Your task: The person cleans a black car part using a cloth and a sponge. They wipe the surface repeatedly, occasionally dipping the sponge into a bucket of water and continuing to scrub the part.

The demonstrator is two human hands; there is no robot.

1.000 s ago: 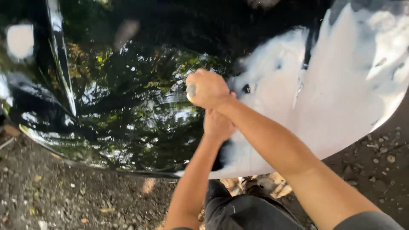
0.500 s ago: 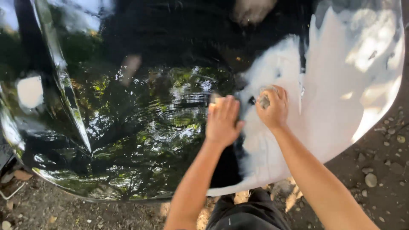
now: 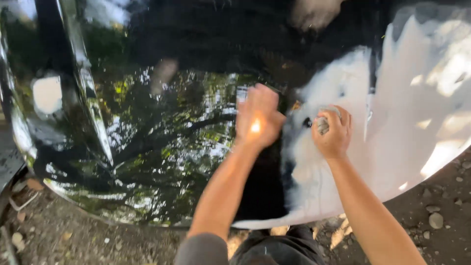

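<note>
Both hands up on a glossy black car panel [image 3: 147, 147], working right where the shine turns hazy white.

The left hand [image 3: 257, 118] lies palm-down on the dark, mirror-like part, fingers loosely spread, nothing in it as far as I can see, though it's a bit blurred. The right hand [image 3: 333, 130] is just beside it, curled into a fist around a small grey pad [image 3: 323, 122] and pressed onto the white hazy patch [image 3: 392, 113] that covers the right side of the panel. The black side is so shiny you can see trees and sky reflected in it. The panel's lower edge curves over gravelly ground [image 3: 441, 216] with scattered stones, close in front of the person's body.
</note>
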